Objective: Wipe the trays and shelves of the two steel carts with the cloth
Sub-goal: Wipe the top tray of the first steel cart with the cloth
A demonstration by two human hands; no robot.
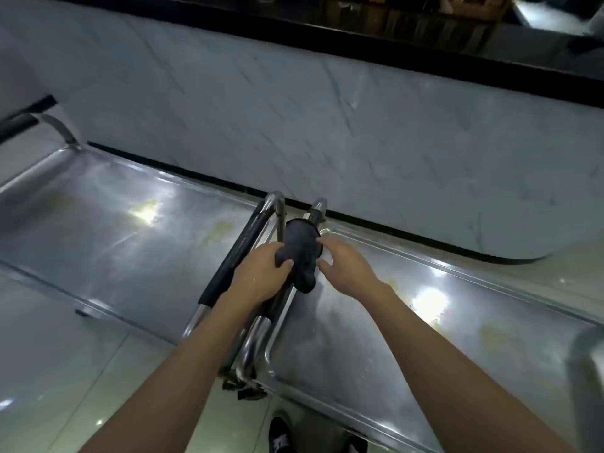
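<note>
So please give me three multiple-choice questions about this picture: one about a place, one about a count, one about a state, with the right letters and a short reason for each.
1. Where is the cloth?
A. flat on the floor
B. draped on the handle of the right cart
C. on the counter above

2. How many steel carts are in view?
A. one
B. two
C. four

3. What is the left hand doing?
A. gripping the cloth
B. hanging empty
C. pushing the wall

Answers:
1 B: the dark cloth hangs over the handle between the carts.
2 B: the left tray and the right tray stand end to end.
3 A: its fingers curl round the cloth, while the right hand is open beside it.
</note>
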